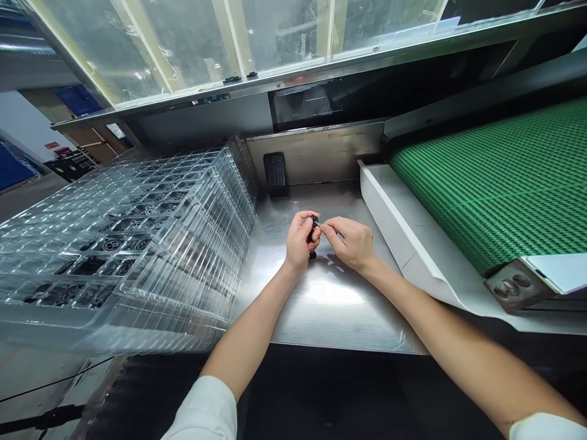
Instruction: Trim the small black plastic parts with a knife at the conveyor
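Over the steel table [316, 305], my left hand [300, 241] is closed around a small black part [314, 227], whose exact kind I cannot make out. My right hand [351, 241] meets it from the right, thumb and forefinger pinched at the part's edge. Whatever those fingertips grip, if anything, is too small to name. A small black piece [312, 254] shows just below my left fingers; whether it belongs to the held part I cannot tell. To the left of my hands stands a tall stack of clear plastic trays [183, 263], with black round-patterned parts [111, 244] in the top tray's pockets.
A green mesh conveyor belt [499, 177] runs on the right, bordered by a white raised guard [394, 226]. At the table's back, a black perforated block [275, 174] leans against the metal wall. Framed clear panels [275, 36] rise behind. A control box with buttons [516, 284] sits at the belt's near end.
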`<state>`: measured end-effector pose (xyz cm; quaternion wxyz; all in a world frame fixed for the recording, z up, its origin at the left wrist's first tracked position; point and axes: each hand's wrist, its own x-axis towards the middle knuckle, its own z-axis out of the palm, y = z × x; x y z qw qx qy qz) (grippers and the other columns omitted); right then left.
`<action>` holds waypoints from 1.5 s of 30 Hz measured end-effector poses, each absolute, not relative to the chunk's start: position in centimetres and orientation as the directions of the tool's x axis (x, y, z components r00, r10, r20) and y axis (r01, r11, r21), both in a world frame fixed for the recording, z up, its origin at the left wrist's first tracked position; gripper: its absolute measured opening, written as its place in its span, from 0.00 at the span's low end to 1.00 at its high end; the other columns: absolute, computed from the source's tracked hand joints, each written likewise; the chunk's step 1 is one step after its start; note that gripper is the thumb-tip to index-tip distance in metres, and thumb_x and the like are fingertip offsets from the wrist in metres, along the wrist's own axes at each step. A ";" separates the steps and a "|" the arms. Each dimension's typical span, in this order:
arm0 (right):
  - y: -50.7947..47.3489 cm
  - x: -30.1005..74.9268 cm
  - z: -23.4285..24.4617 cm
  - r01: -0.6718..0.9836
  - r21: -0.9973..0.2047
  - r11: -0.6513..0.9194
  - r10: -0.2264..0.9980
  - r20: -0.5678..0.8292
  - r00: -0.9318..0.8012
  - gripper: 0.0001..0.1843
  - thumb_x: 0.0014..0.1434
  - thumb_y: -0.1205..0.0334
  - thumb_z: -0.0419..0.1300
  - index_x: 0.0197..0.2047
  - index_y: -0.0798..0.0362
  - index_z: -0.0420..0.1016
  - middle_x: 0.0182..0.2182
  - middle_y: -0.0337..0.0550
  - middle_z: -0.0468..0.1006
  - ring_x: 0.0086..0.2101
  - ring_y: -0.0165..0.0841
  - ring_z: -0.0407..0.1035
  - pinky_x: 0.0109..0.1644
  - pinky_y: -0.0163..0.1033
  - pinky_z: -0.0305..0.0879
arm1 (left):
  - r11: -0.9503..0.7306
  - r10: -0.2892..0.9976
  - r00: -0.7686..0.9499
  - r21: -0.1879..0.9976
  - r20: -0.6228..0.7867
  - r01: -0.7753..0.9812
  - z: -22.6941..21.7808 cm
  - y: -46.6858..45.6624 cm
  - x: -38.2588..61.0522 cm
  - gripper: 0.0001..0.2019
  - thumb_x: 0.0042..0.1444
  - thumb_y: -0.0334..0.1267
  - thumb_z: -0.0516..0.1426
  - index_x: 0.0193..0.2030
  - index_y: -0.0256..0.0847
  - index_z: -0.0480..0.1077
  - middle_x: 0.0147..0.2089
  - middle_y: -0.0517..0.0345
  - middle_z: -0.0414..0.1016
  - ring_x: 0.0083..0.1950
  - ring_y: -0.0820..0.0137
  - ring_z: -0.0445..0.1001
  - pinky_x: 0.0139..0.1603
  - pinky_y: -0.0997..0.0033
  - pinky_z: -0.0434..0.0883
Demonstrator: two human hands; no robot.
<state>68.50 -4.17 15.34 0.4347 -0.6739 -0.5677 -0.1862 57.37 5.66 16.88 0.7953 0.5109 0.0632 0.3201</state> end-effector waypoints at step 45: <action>-4.3 68.6 15.5 0.927 -0.375 -0.002 0.618 0.728 0.296 0.20 0.74 0.51 0.51 0.36 0.50 0.77 0.30 0.41 0.80 0.31 0.34 0.72 0.37 0.40 0.59 | 0.305 0.587 0.791 0.858 0.173 -0.414 16.8 5.6 57.4 0.19 0.60 0.52 0.64 0.46 0.40 0.66 0.21 0.71 0.55 0.18 0.82 0.46 0.20 0.79 0.42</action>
